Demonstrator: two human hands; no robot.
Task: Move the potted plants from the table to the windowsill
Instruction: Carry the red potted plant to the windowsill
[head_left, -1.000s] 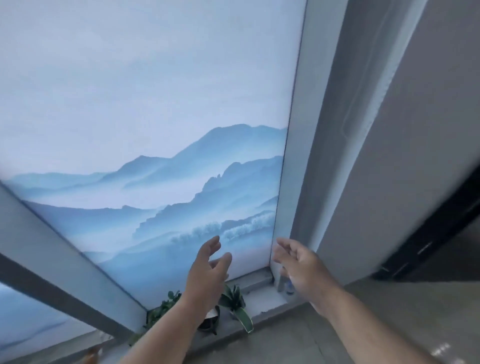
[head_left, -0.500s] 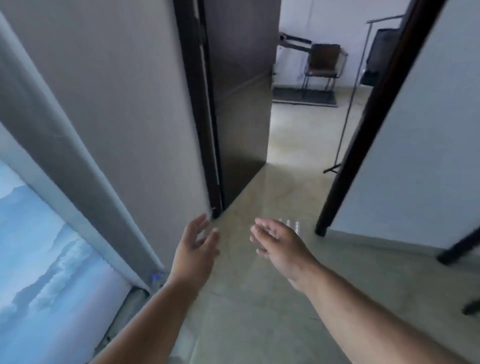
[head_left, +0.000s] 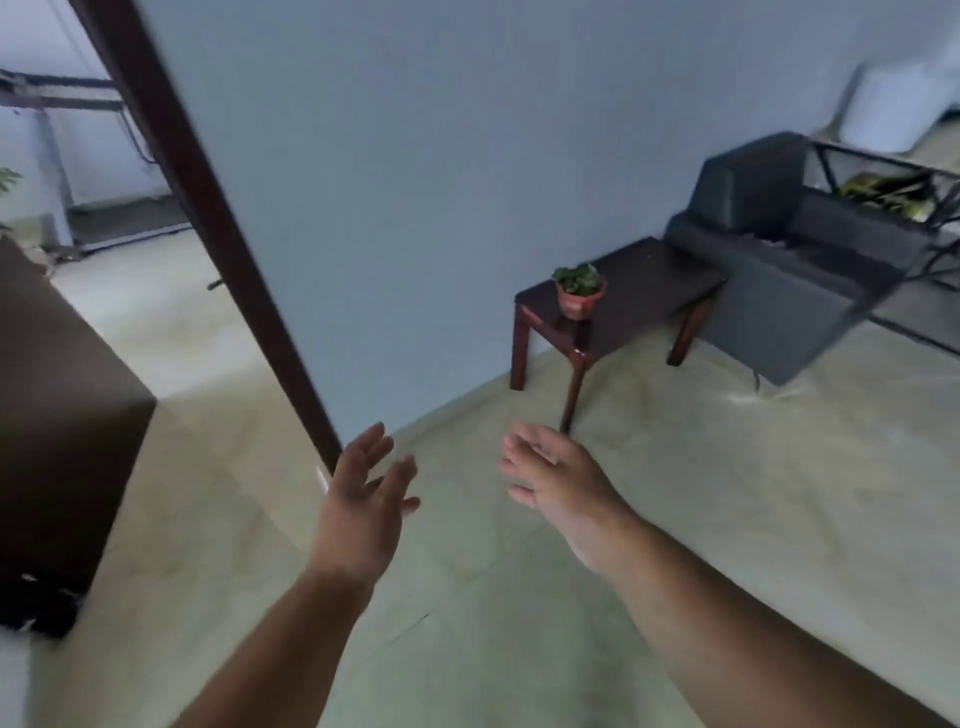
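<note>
From the head camera, one potted plant (head_left: 580, 292) stands on a small dark wooden worktop (head_left: 644, 296) set against the pale wall (head_left: 415, 182), well away from the person. The plant sits near the worktop's front left corner: a short, rounded pot of reddish-pink colour, with a low clump of small green leaves spilling just over its rim. Its surface looks patterned or mottled, but it is too small and soft in the picture to say how. The worktop has reddish-brown legs, and its far end lies just beside a dark grey sofa (head_left: 779, 260). Both hands are raised over the pale floor (head_left: 727, 519), apart from each other and holding nothing. The left hand (head_left: 363, 499) shows its back, fingers straight and loosely spread. The right hand (head_left: 556, 483) is relaxed, fingers slightly bent and pointing left. A dark door frame (head_left: 208, 223) runs slantwise up the left side, and a dark brown door (head_left: 57, 405) fills the left edge, cut off by the picture. Something black lies at its foot, too blurred to identify. Behind the sofa a black metal frame (head_left: 883, 171) holds something yellow-green that I cannot make out. The whole view is smeared by motion.
</note>
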